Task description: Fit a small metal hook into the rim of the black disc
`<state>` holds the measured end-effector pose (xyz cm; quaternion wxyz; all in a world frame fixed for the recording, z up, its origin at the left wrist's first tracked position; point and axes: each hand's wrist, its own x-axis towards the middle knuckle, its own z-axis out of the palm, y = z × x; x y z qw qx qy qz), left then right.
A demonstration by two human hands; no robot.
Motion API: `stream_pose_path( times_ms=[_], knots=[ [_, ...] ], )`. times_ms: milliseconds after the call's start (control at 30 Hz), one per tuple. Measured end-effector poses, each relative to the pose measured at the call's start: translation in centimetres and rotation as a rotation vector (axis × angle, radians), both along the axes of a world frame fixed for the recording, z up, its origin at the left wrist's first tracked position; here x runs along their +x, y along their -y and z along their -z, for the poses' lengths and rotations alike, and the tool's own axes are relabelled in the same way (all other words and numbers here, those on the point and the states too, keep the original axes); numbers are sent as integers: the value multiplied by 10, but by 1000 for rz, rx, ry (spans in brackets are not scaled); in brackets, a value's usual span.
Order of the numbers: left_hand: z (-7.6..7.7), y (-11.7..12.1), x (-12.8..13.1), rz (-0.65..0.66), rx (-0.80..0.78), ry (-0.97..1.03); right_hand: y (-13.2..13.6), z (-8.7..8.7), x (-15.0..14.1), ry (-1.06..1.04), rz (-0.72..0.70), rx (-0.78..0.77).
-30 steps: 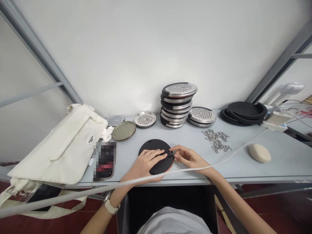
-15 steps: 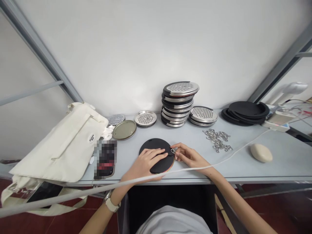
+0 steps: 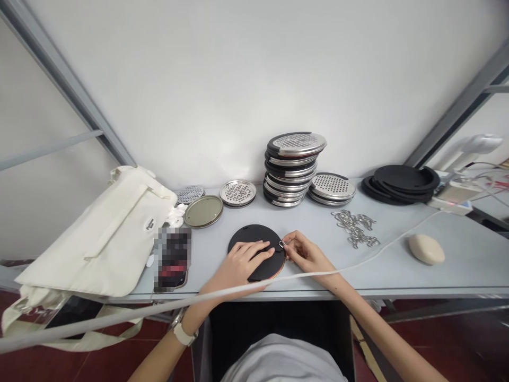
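Observation:
A round black disc [image 3: 254,233], with thin reddish and yellow layers showing at its near right edge, lies near the table's front edge. My left hand [image 3: 242,265] rests across its top, fingers stretched out and slightly spread; the thumb is partly hidden at the near rim. At the disc's right rim, my right hand [image 3: 300,252] pinches a small silver wire clip [image 3: 282,244]. The clip's rounded end points at the disc; whether it passes through the disc I cannot tell. A loose pile of similar silver clips [image 3: 353,228] lies to the right.
Behind the disc stand a tall grater stack [image 3: 292,175] and a shorter one [image 3: 332,187]. Black discs [image 3: 401,183] are stacked at right near a beige rounded object [image 3: 426,249]. A white cable [image 3: 338,270] crosses in front. At left are a green lid [image 3: 203,210], phone [image 3: 173,260] and cream bag [image 3: 99,244].
The silver clip has turned a little in my right hand's fingers, and less of it shows at the rim. My left hand stays on the disc.

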<state>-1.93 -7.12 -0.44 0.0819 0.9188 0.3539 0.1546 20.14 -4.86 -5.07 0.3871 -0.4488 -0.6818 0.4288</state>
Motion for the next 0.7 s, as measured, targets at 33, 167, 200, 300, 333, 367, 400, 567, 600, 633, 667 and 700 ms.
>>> stream_pose_path(
  times_ms=[33, 167, 200, 300, 333, 367, 400, 567, 600, 633, 667, 700],
  knots=[
    [0, 0, 1, -9, 5, -1, 0, 0, 0, 13, 4, 9],
    [2, 2, 4, -43, 19, 10, 1, -3, -1, 39, 8, 22],
    [2, 3, 5, -54, 21, 10, 2, -4, -1, 42, 8, 24],
    [4, 6, 8, -85, 30, 6, 2, -6, -1, 53, 11, 35],
    [5, 7, 9, -90, 37, 9, 2, -7, -1, 62, 13, 40],
    [6, 8, 10, -91, 45, 15, 2, -7, -2, 71, 17, 45],
    [7, 8, 11, -91, 53, 23, 3, -8, -2, 81, 22, 50],
    [11, 9, 14, -100, 58, 68, 4, -11, -1, 120, 14, 72],
    [11, 9, 15, -102, 57, 75, 5, -11, -1, 130, 5, 74],
    [11, 9, 17, -103, 66, 90, 4, -12, -1, 139, -5, 75],
    [11, 10, 19, -122, 67, 102, 4, -12, -1, 147, -12, 75],
    [11, 11, 21, -126, 66, 105, 3, -13, 0, 156, -16, 75]
  ],
)
